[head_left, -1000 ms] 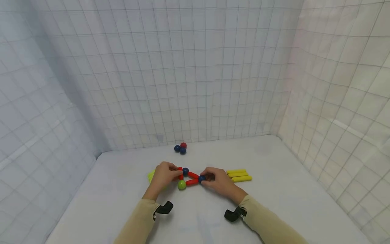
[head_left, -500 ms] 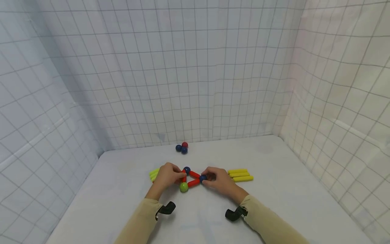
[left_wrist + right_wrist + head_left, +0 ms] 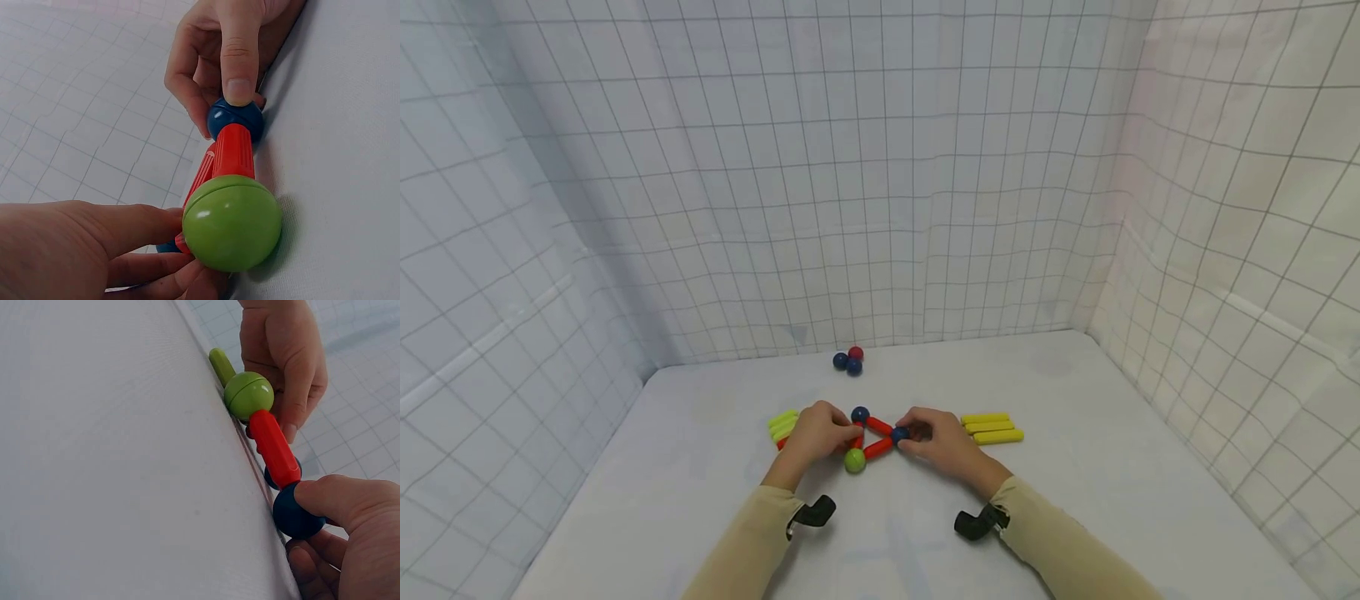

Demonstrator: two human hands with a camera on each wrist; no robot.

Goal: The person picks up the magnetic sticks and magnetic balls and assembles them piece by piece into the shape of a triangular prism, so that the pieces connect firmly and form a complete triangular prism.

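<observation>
A green ball (image 3: pixel 855 461) cornered the red-rod triangle (image 3: pixel 877 449); just behind that ball, the left hand (image 3: pixel 817 432) pinched a red rod (image 3: pixel 858 439); rightward, the right hand (image 3: pixel 942 439) gripped a navy ball (image 3: pixel 900 434). Uneven pulling might have popped the triangle apart.

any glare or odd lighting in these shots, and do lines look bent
Left wrist: small glare spots on the green ball and the held blue ball, a soft shadow on the table beside the green ball; right wrist: dim, the held blue ball quite dark; head: brighter, lines on the grid cloth bending, from lens or folds I cannot tell.
</observation>
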